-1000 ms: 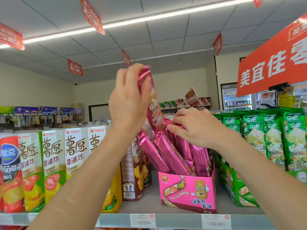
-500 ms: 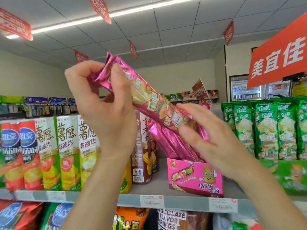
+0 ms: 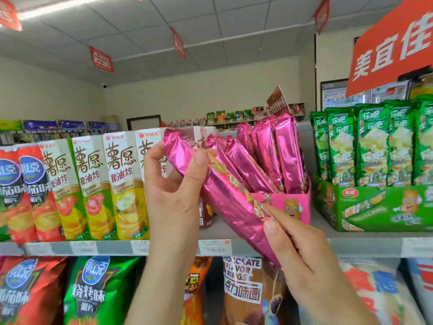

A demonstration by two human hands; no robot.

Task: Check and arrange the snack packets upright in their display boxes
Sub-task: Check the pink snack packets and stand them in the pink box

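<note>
Magenta foil, glossy and finely creased, wraps the long slim snack packet (image 3: 225,198), which is out of its box and held in the air in front of the shelf. It slants from upper left to lower right, and its lower end crosses the grey metal shelf edge (image 3: 105,247).

The left hand (image 3: 173,198) grips the upper end, thumb pressed across the front and fingers curled behind. The right hand (image 3: 302,259) pinches the lower end between thumb and forefinger. Holding both ends keeps the limp tube straight and its printed face turned toward the person, which suits a check before it goes back.

Just behind it, the pink cardboard display box (image 3: 290,207) holds the other magenta packets (image 3: 264,156). The right-hand ones stand nearly upright, while those on the left lean over, probably because there is slack in the box.

The held packet looks full and evenly rounded, with a crimped seal at the top. A yellow-and-white print runs down its middle, too blurred to read. I can make out no tear or dent, though the hands cover part of it.
</note>
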